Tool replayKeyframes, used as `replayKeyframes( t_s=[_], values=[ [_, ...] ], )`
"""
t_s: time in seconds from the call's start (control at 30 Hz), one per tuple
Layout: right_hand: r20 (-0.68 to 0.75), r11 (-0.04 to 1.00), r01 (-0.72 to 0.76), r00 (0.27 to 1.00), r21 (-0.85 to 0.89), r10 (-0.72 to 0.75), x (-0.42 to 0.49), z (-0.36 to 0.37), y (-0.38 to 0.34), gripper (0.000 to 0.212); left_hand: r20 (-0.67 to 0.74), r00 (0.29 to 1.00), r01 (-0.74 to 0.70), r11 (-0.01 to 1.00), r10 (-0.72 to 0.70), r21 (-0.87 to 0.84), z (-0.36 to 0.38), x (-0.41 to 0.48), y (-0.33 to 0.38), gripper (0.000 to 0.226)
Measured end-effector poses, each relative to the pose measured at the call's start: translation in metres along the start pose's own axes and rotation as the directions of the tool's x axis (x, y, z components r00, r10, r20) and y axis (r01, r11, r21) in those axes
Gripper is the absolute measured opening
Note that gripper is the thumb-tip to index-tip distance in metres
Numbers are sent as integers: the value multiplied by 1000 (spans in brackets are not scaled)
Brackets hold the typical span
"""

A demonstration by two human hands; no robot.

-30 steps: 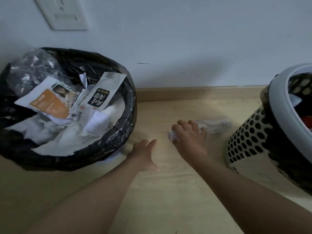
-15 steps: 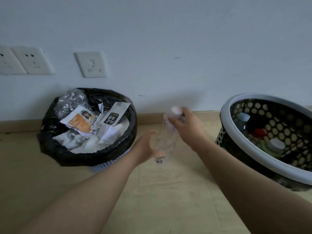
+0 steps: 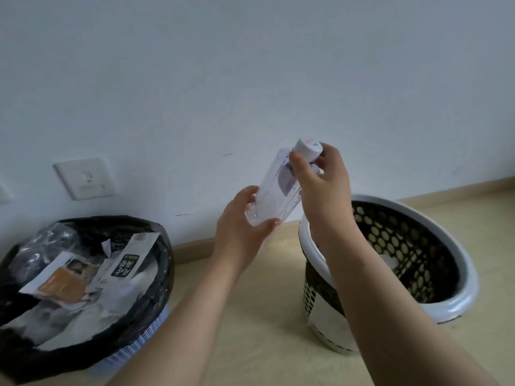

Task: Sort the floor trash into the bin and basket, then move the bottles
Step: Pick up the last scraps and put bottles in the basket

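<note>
Here, one bottle (image 3: 274, 192) (capped, tilted): left grip (image 3: 241, 232) curls round its base, right grip (image 3: 324, 188) pinches its neck. One bin (image 3: 164, 263), one basket (image 3: 469, 277).

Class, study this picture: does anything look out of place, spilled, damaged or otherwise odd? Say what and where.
Only the bin stands out: trash is heaped to its rim, and one black-labelled wrapper leans against it. The floor shows no spill. The bottle is tilted, but the left hand and right hand hold it.

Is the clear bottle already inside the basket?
No, the left hand and right hand hold the bottle up, outside the basket.
</note>
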State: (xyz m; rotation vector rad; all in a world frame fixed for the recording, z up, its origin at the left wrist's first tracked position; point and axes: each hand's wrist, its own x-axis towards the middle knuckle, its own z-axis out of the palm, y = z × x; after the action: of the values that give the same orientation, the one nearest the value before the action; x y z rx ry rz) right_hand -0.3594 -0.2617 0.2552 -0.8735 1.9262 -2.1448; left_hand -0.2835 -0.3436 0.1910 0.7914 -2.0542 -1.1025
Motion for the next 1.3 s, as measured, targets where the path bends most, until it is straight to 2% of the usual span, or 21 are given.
replayKeyframes(
  t_s=[0.17,0.2,0.27,0.33,0.4,0.6,0.73,0.83,1.0,1.13,1.3],
  values=[
    [-103,984,174,979,-38,-177,4,-26,-27,19,-60,990,-133,991,131,-20,24,4,42,58],
    [-122,975,214,968,-65,-221,4,-32,-30,20,-13,985,-170,983,170,-70,28,2,49,57],
    [-165,949,281,939,-141,-303,6,-45,-35,21,172,958,-180,950,228,-256,35,-2,61,54],
    [-215,921,304,909,-243,-356,11,-58,-36,23,318,923,-85,919,218,-385,39,-9,67,47],
    [-258,907,267,898,-324,-357,19,-73,-30,25,369,911,-25,918,183,-395,46,-13,63,44],
    [-271,875,-34,956,-483,-112,33,-104,22,40,455,890,47,986,31,-159,67,-25,26,34],
    [-213,853,-181,973,-489,84,28,-109,55,43,460,887,-64,997,38,41,73,-30,11,36],
    [-199,782,-271,961,-562,191,23,-116,76,33,465,881,-132,989,85,69,75,-31,8,35],
    [-166,616,-395,903,-682,396,13,-132,103,38,486,868,-151,986,100,67,80,-33,1,33],
    [-116,448,-444,798,-776,591,10,-136,119,40,474,876,-142,987,92,71,82,-33,-4,30],
    [-35,344,-356,738,-869,674,15,-131,120,43,466,879,-154,985,101,77,84,-32,-7,29]
  ],
)
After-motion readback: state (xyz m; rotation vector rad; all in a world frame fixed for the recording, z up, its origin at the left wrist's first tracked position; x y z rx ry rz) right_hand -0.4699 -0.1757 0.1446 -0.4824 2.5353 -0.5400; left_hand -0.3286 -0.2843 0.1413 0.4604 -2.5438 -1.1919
